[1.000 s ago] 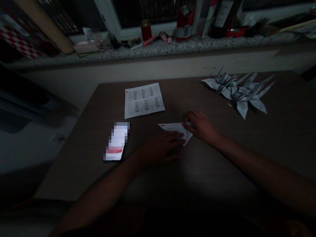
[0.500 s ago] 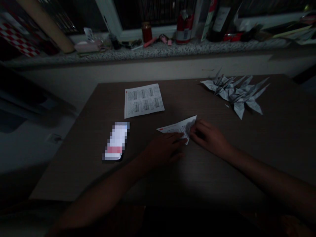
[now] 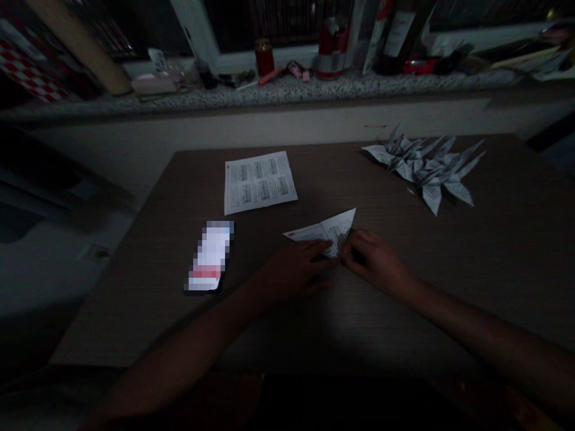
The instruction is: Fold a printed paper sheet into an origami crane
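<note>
A printed sheet of paper folded into a triangle (image 3: 338, 225) lies on the brown table in front of me, its long edge facing away. My left hand (image 3: 300, 268) rests on its near left part with the fingers stretched out and spread, covering some of the print. At the right side, my right hand (image 3: 372, 257) has thumb and fingertips closed together on the paper's near right edge, close to the bottom corner. The fingers hide that corner.
Left of my hands lies a phone (image 3: 210, 256) with a lit, blurred screen. Behind it is a flat printed sheet (image 3: 260, 182). Several folded paper cranes (image 3: 426, 164) lie together at the back right. A stone windowsill (image 3: 278, 90) beyond the table holds a red can (image 3: 333, 48) and a jar (image 3: 265, 58).
My right hand has slid down along the paper's right edge toward the near corner, uncovering more of the print. My left hand has stayed in place on the paper.
</note>
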{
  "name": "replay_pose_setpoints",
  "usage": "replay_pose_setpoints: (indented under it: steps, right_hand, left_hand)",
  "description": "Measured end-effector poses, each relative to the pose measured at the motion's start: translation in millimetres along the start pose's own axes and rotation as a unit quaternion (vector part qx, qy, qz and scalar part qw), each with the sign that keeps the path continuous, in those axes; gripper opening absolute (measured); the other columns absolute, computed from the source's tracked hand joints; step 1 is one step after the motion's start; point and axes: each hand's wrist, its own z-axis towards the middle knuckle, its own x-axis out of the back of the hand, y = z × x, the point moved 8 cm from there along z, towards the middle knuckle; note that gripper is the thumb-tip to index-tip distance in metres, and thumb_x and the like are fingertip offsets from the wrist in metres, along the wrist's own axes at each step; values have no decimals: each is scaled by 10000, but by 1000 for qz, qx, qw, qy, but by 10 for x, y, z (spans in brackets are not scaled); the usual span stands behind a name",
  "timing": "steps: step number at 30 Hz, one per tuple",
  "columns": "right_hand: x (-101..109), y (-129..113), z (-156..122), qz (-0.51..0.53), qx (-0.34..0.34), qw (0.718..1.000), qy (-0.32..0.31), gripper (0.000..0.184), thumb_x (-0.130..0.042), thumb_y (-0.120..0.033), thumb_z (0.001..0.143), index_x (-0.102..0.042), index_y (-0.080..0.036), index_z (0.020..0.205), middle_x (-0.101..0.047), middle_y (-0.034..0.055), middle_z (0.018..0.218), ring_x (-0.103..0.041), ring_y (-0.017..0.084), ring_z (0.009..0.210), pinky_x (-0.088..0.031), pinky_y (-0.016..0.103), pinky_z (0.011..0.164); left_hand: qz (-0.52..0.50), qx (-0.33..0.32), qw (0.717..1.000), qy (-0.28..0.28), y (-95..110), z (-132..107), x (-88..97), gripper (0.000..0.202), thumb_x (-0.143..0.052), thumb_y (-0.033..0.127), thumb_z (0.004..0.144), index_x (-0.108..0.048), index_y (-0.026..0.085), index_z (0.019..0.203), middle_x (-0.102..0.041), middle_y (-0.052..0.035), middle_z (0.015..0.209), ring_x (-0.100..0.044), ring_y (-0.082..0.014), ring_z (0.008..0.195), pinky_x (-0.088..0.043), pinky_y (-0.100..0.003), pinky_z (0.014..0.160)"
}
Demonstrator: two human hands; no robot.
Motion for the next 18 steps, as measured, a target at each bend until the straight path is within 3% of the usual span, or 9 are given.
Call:
replay_pose_setpoints:
  steps: [9,18]
  right_hand:
    - [20,66,51,-13,-1,1000,-3,57,-616,-194,942,-607,-225,895,-652,76,924,-644,260,881,-516,400,789]
    - [262,528,324,-52,-23,997,57,80,-602,-249,933,-625,-222,861,-668,86,895,-656,260,814,-514,395,754]
  left_hand:
    - [5,7,1000,-10,-5,3,-10,480,-575,452,1030,-570,262,1471,-439,-139,1619,-446,-345,1476,-436,-513,1160]
    - [-2,5,1000,0,-13,-5,-9,470,-581,457,1027,-582,262,1455,-426,-131,1628,-445,-338,1476,-434,-508,1164]
